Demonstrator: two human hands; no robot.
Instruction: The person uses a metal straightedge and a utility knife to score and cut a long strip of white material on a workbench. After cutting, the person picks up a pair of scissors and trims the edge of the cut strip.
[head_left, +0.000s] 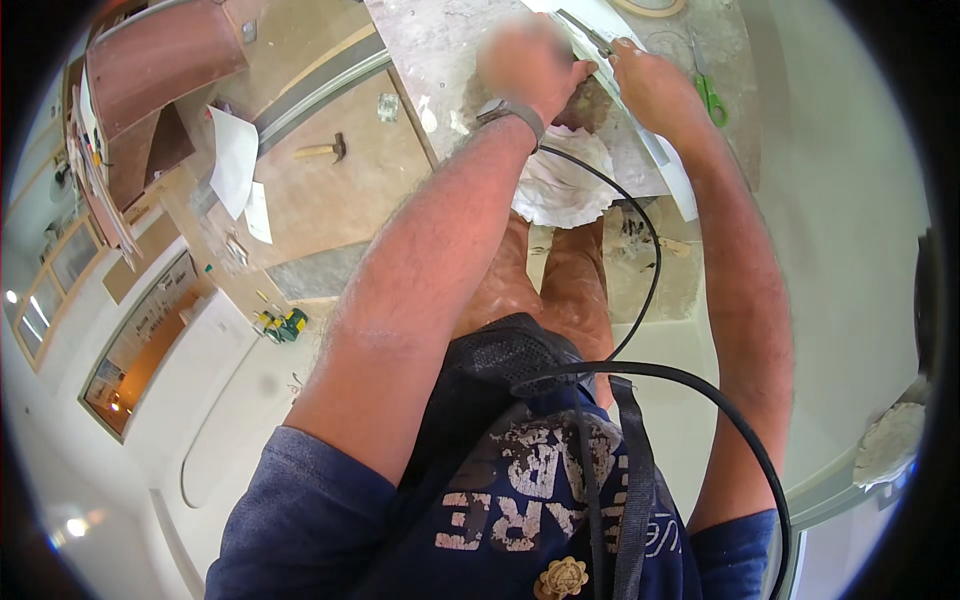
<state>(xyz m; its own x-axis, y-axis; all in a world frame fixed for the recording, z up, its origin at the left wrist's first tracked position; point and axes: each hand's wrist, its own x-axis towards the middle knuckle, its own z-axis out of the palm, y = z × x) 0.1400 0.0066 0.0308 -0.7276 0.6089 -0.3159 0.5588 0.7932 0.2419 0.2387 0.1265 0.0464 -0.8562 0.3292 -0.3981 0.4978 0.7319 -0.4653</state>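
though two hands (540, 80) (652, 86), one tool (584, 31)

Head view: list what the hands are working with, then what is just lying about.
Apparently in use:
- slim metal tool in the right hand
- white strip next to it and the left hand

Apparently just lying about:
- green-handled scissors
- hammer
- white sheets

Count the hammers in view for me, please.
1. The hammer lies on the brown board, to the left of the left forearm. More could be hidden among the clutter or behind the arms.
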